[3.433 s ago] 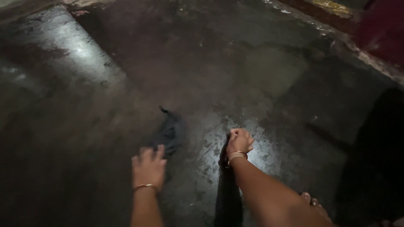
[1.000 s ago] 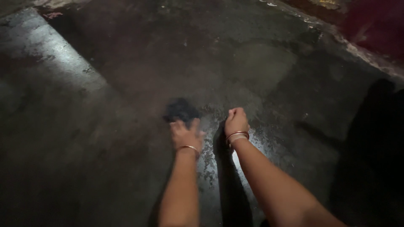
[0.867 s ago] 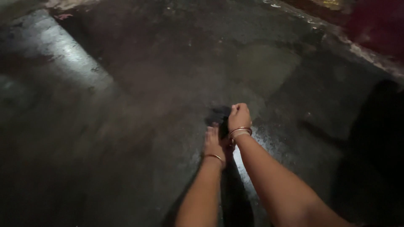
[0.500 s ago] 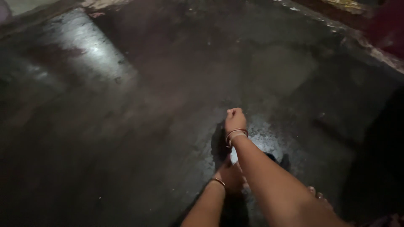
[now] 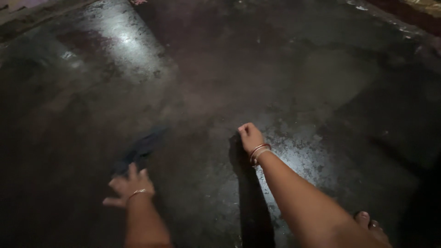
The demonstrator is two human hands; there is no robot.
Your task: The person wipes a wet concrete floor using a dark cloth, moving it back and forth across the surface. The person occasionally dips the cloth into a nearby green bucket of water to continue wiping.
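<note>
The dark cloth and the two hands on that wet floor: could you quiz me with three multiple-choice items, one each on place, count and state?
1. Where does the dark cloth lie?
A. by the left hand
B. under the right fist
C. on the foot

2. How many bangled wrists show?
A. none
B. one
C. two

3. How is the right hand set?
A. spread flat
B. closed in a fist
C. holding a bucket

Answers: 1 A, the cloth lies at the fingertips of the left hand. 2 C, each wrist bears bangles. 3 B, the fingers are curled shut, knuckles on the floor.
</note>
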